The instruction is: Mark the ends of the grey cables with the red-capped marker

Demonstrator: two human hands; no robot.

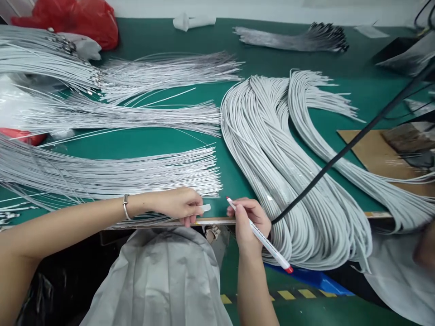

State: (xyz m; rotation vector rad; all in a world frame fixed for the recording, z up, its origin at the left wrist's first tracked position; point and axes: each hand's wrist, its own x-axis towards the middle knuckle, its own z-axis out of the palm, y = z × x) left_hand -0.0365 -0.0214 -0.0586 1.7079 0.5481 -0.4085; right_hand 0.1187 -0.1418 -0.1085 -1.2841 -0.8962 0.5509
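My left hand (185, 206) is closed near the table's front edge, pinching a small white piece (205, 208) that looks like a paper slip or tape. In my right hand (249, 222) I hold a white marker pen (270, 246) with red ends, its red tip pointing up and left toward the white piece, a short way apart from it. Just beyond my left hand lies a bundle of thin white wires (163, 174), their cut ends facing right. To the right of my right hand, a thick looped bundle of grey-white cables (272, 140) hangs over the table edge.
More wire bundles (136, 115) lie at left on the green table (190, 140). A red plastic bag (74, 22) sits at the back left. Dark-tipped wires (292, 38) lie at the back. A black cable (340, 156) slants across the right side, above cardboard (363, 149). Part of another person shows far right.
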